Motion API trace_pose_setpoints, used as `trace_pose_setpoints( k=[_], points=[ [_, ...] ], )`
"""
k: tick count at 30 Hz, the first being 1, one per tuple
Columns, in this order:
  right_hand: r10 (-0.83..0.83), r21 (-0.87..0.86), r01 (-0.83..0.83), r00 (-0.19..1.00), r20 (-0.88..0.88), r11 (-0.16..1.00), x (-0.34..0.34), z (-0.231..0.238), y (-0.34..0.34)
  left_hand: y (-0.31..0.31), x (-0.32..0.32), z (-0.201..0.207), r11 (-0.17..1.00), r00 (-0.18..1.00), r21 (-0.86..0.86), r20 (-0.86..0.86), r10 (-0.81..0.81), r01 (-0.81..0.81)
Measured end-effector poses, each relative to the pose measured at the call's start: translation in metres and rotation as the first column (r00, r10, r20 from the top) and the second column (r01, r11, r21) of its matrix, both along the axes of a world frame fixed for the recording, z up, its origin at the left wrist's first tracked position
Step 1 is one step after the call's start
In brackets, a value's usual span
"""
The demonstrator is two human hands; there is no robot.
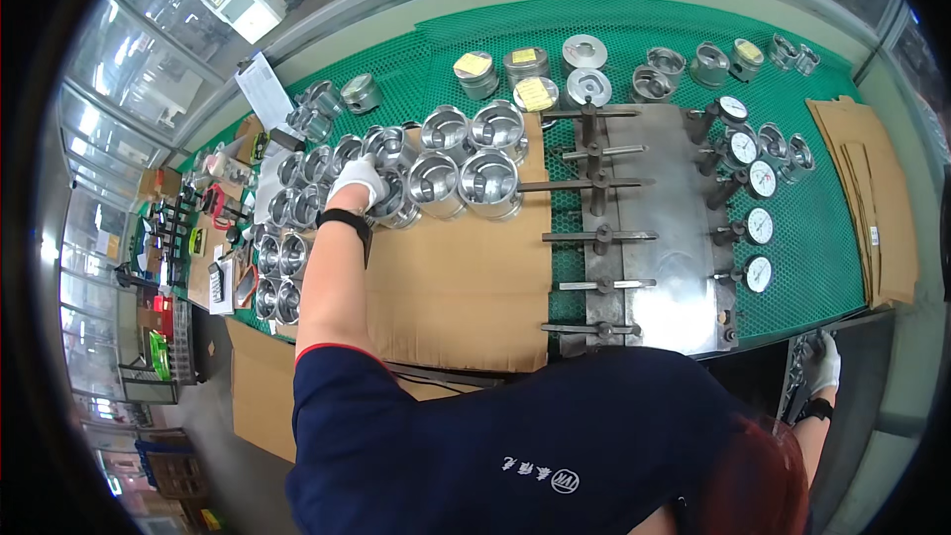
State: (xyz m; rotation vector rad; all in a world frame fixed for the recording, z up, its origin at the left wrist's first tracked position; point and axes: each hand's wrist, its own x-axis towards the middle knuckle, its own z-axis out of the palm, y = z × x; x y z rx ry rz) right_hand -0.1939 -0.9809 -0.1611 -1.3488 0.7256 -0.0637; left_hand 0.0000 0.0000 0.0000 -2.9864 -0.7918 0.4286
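My left hand [361,178], in a white glove, is at the group of shiny metal pistons on the left of the table. Its fingers curl at the rim of a piston [394,206], partly hidden by the hand itself. Several more pistons [433,184] stand beside it with their hollow ends up. Far to the right, below the table edge, my right hand [821,365], also gloved, reaches into a dark drawer-like space [860,376]. Its fingers bend against metal pieces [795,376] there; what they hold is too small to name.
Brown cardboard [456,287] lies on the green mat [792,277]. Right of it, a steel plate [674,218] bears bar-shaped gauges, with dial indicators [759,226] alongside. Pistons with yellow notes [474,64] line the back. Folded cardboard [867,198] lies at the right edge.
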Motion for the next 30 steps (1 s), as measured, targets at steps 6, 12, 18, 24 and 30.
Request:
trace_pose_setpoints(
  k=[6,12,18,24,30],
  points=[
    [-0.022,0.101,0.026,0.999,-0.041,0.995,0.022,0.023,0.013,-0.050,-0.098,-0.003,0.999,0.991,0.011,0.132,0.033,-0.035],
    [0.244,-0.254,-0.225,0.969,0.043,0.941,0.061,0.029,0.017,-0.145,-0.190,0.020,0.999,0.993,-0.033,0.113,-0.036,0.040],
    [0.409,-0.164,-0.398,0.912,0.037,0.903,0.132,0.120,0.104,-0.221,-0.196,0.008,0.977,0.964,-0.102,0.212,-0.160,0.185],
    [0.661,-0.313,-0.611,0.747,0.076,0.727,0.153,0.172,0.179,-0.266,-0.225,0.014,0.969,0.846,0.096,0.474,-0.246,0.228],
    [0.913,-0.423,-0.809,0.350,0.212,0.408,0.108,0.214,0.269,-0.304,-0.262,0.023,0.850,0.307,-0.190,0.951,0.034,0.492]
  ],
)
